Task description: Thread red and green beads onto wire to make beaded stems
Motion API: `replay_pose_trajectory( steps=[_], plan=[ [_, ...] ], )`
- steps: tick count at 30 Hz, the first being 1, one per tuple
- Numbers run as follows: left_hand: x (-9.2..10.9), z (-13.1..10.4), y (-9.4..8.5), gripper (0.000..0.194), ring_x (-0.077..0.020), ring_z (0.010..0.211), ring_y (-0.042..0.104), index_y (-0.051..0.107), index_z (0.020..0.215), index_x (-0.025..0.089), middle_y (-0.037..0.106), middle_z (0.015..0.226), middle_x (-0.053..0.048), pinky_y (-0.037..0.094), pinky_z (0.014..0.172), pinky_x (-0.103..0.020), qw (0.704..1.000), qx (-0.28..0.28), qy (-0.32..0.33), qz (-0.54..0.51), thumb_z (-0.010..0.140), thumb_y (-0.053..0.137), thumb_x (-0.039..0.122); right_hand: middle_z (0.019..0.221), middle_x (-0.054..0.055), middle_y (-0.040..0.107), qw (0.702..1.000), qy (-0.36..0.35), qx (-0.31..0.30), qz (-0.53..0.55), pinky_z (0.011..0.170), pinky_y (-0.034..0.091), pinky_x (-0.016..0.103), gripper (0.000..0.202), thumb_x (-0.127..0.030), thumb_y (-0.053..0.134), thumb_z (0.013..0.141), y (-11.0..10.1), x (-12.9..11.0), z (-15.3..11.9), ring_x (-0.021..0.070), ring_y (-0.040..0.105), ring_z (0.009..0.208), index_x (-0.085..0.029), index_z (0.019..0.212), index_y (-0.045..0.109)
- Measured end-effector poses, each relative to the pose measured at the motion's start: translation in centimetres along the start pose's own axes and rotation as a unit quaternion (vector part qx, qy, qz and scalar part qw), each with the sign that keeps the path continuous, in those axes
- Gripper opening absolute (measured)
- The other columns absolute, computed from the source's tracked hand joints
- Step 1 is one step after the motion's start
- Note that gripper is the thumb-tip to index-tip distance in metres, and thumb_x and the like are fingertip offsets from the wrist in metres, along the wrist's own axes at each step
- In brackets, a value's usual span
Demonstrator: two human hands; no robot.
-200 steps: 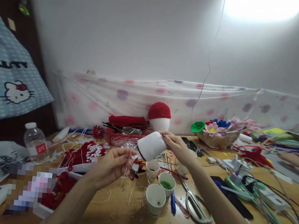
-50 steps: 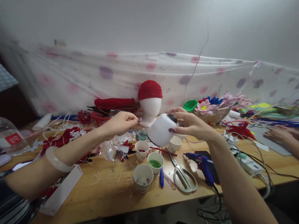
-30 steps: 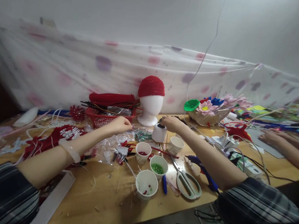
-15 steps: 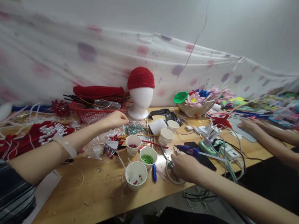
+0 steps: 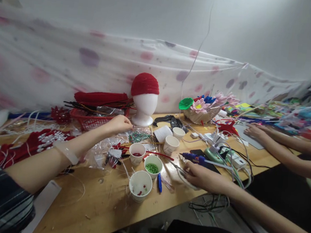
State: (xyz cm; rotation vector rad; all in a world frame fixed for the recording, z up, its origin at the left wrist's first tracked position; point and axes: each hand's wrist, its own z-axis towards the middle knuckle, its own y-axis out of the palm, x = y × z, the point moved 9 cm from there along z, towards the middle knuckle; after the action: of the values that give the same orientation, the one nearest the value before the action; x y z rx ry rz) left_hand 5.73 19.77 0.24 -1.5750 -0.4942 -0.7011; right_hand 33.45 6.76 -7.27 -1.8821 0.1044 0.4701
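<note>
My right hand (image 5: 200, 176) is closed around the handles of a pair of scissors (image 5: 177, 166), whose blades point left towards the cups. A blue glue gun (image 5: 195, 158) lies just behind it. My left hand (image 5: 119, 124) is raised over clear plastic bags, its fingertips pinched together; whatever they hold, if anything, is too small to tell. Close to it is a clear bag of green beads (image 5: 139, 137). Between my hands stand paper cups: one with dark red beads (image 5: 137, 154), one with green beads (image 5: 152, 167), and one with a few red and clear pieces (image 5: 140, 186).
A white mannequin head (image 5: 145, 106) in a red cap stands behind, beside a red basket (image 5: 90, 121). Felt flowers fill a woven basket (image 5: 200, 116). A power strip (image 5: 233, 157) with tangled cables lies right; farther right are another person's hands (image 5: 256, 130). A blue pen cap (image 5: 159, 183) lies in front.
My right hand has moved slightly right with the scissors, which now lie at a flatter angle. My left hand stays pinched in nearly the same place. The view has shifted slightly.
</note>
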Motion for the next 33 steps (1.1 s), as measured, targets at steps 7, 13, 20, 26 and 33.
replay_pose_trajectory(
  steps=[7,13,20,26,33],
  plan=[
    [-0.6,-0.1,-0.3,0.016,-0.0095,0.040,0.033,0.071,0.071,0.011,0.045,0.045,0.003,0.022,0.042,-0.026,1.000,-0.005,-0.010,-0.008,0.070,0.060,0.022,0.085,0.004,0.068,0.860,0.007,-0.051,0.508,0.052,0.044,0.019,0.040,-0.045,0.073,0.080,-2.8,-1.2,-1.3,0.0097,0.057,0.062,-0.017,0.107,0.066],
    [-0.2,0.0,0.1,0.014,-0.0088,0.040,0.032,0.071,0.071,0.012,0.042,0.044,0.006,0.023,0.043,-0.026,1.000,-0.011,-0.004,-0.002,0.076,0.062,0.022,0.067,-0.001,0.055,0.815,0.009,-0.067,0.575,0.050,0.042,0.020,0.042,-0.054,0.044,0.095,-3.6,-3.3,3.1,0.0086,0.047,0.052,-0.017,0.086,0.061],
    [0.2,0.2,0.3,0.025,-0.0075,0.048,0.043,0.062,0.075,0.014,0.053,0.061,0.006,0.037,0.047,-0.022,1.000,-0.025,0.001,0.003,0.090,0.063,0.034,0.070,0.003,0.062,0.821,0.051,-0.111,0.558,0.053,0.045,0.020,0.051,-0.054,0.031,0.101,-3.4,-4.5,7.4,0.0105,0.054,0.056,-0.016,0.080,0.058],
    [0.5,0.3,-0.4,0.018,-0.0090,0.044,0.039,0.065,0.066,0.014,0.049,0.051,0.005,0.029,0.045,-0.024,1.000,-0.012,0.009,-0.020,0.079,0.065,0.027,0.075,0.002,0.063,0.829,0.057,-0.127,0.541,0.055,0.048,0.020,0.054,-0.056,0.032,0.102,-3.0,-4.3,9.7,0.0089,0.056,0.057,-0.013,0.088,0.062],
    [0.6,0.2,-0.9,0.015,-0.0096,0.044,0.038,0.067,0.063,0.013,0.053,0.052,0.001,0.024,0.045,-0.025,0.999,-0.001,0.016,-0.045,0.067,0.062,0.027,0.123,0.009,0.063,0.820,0.006,-0.132,0.557,0.084,0.057,0.043,0.032,-0.033,0.062,0.096,-2.2,-4.6,12.2,0.0229,0.066,0.101,-0.017,0.124,0.059]
  ],
)
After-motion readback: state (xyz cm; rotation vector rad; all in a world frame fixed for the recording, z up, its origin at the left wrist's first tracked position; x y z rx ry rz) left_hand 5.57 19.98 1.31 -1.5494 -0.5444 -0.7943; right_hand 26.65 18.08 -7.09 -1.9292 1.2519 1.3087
